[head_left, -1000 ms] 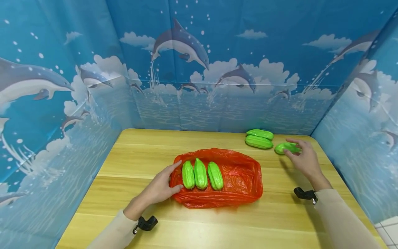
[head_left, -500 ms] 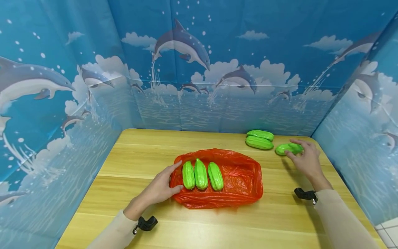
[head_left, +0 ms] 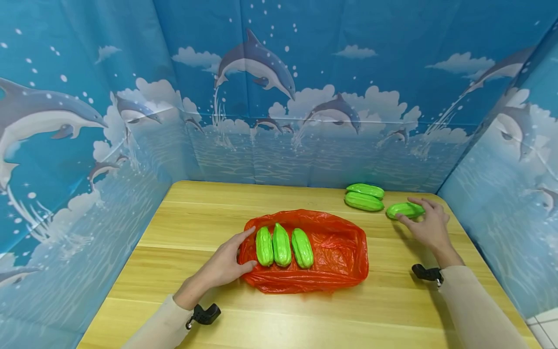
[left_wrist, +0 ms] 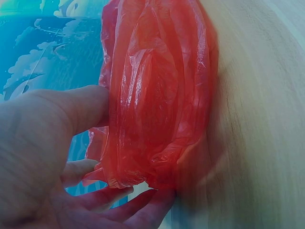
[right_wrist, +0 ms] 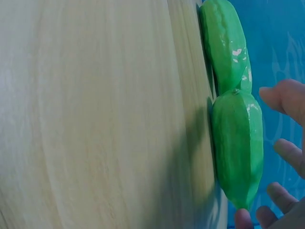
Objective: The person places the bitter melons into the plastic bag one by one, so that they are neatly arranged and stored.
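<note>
My right hand [head_left: 430, 227] reaches over a glossy green ridged gourd [head_left: 403, 210] at the table's back right, with thumb and fingers spread around it. In the right wrist view, this gourd [right_wrist: 237, 143] tapers to a point near my fingertips, and a gap shows between it and most of the fingers. My left hand [head_left: 223, 263] rests at the left end of a red plastic bag [head_left: 337, 249] spread like a shallow tray, thumb and fingers on either side of the end. Three similar gourds [head_left: 281, 245] lie side by side in its left half.
Two more green gourds [head_left: 364, 196] lie together at the back edge of the wooden table [head_left: 192, 213], left of my right hand. A blue dolphin-print curtain [head_left: 279, 145] stands behind the table and along both sides.
My right hand has shifted slightly at the right-hand gourd, which has turned a little and shows more of itself. The left hand and the bag have stayed in place.
</note>
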`<state>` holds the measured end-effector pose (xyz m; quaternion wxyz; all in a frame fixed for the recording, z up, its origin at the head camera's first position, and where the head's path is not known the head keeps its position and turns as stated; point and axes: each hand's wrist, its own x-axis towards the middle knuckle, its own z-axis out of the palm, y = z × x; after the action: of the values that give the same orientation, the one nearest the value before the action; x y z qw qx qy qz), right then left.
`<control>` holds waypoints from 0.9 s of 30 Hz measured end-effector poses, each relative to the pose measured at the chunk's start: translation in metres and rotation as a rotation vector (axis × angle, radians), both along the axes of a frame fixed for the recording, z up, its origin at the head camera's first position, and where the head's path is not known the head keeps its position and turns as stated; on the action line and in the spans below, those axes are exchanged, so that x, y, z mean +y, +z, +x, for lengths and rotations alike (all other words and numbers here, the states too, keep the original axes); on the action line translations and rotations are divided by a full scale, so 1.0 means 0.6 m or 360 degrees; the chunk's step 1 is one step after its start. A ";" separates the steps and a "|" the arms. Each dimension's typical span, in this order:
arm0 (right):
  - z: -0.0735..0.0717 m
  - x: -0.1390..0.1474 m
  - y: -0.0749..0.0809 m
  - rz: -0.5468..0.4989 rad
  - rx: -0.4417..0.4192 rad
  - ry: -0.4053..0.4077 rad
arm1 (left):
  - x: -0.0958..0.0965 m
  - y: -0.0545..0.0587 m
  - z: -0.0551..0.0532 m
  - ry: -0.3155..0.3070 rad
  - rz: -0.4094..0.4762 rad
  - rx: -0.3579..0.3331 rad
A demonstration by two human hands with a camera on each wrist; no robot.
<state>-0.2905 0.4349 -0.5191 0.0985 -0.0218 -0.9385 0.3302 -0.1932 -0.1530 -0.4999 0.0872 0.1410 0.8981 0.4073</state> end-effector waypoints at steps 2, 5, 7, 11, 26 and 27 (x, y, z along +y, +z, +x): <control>-0.001 0.003 -0.003 0.0002 -0.0025 0.0000 | 0.000 0.000 0.000 -0.0002 0.0005 0.0001; -0.001 0.006 -0.006 0.0004 -0.0063 0.0005 | 0.001 0.000 -0.001 -0.0007 0.0007 0.0005; -0.002 0.007 -0.007 0.0004 -0.0079 0.0009 | 0.001 0.000 -0.001 -0.0007 0.0004 0.0006; -0.005 0.008 -0.009 -0.0005 -0.0096 0.0016 | 0.001 -0.001 -0.001 0.0003 0.0000 0.0007; -0.008 0.006 -0.021 0.0001 -0.0105 -0.0003 | 0.002 -0.003 0.000 0.0009 0.0005 0.0009; -0.008 0.006 -0.021 -0.0006 -0.0109 -0.0004 | 0.002 -0.003 0.000 0.0008 0.0006 0.0009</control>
<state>-0.2952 0.4387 -0.5317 0.0666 -0.0345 -0.9407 0.3308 -0.1932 -0.1515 -0.5015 0.0834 0.1399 0.8980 0.4087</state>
